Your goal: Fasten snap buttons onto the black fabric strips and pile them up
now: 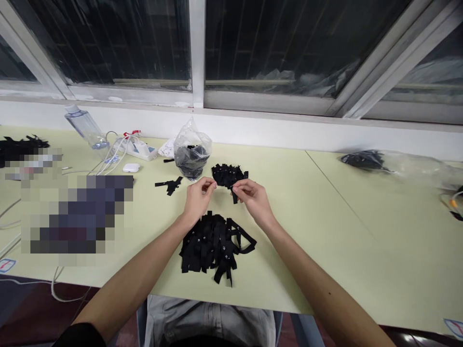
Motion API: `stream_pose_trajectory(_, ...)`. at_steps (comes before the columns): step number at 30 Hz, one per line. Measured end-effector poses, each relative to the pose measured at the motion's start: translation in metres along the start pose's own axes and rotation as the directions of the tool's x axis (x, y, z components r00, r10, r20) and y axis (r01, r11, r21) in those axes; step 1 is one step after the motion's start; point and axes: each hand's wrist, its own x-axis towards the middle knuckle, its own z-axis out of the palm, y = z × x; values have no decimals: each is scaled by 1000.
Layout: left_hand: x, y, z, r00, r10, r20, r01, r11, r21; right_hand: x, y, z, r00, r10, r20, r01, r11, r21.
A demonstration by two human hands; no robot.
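Setting: pale green counter (pixel 311 226) under a row of dark windows, seen from above at the person's seat.
Held piece: a small black strip (pixel 235 192), short and flat; it hangs from the right fingers, above the counter and just in front of the far pile.
Right hand (pixel 253 197): the grip is closed in a pinch on the black strip, thumb against forefinger.
Left hand (pixel 197 195): fingertips pinched together close to the right hand; what they hold I cannot tell.
Near pile (pixel 213 246): many black strips with small white marks, loose and crossing, between both forearms, easy to reach.
Far pile (pixel 228 174): smaller strips, kept apart, probably a sorted heap.
Plastic bag (pixel 191 154): stands open behind, dark pieces inside.
Stray strip (pixel 169 184): lies alone to the left.
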Motion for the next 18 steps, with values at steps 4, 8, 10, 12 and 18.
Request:
stream_pose_trajectory(4,2,0,-3,999,30,-14,-29,999,37,33,3,-6,997,71,10,-70,995,-78)
stream_pose_trajectory(8,1,1,-3,996,79,33,-81,995,60,79,6,-3,999,36,-6,-36,985,-171)
stream_pose_trajectory(10,0,1,-3,995,96,40,-99,993,65,97,8,1,1000,-4,-15,1,979,-205)
stream_pose_trajectory(12,0,1,-4,993,106,43,-109,992,69,109,10,5,999,26,-21,-30,969,-246)
stream_pose_trajectory(18,0,-2,-4,991,124,58,-129,988,83,104,18,10,981,191,-21,-182,891,-415)
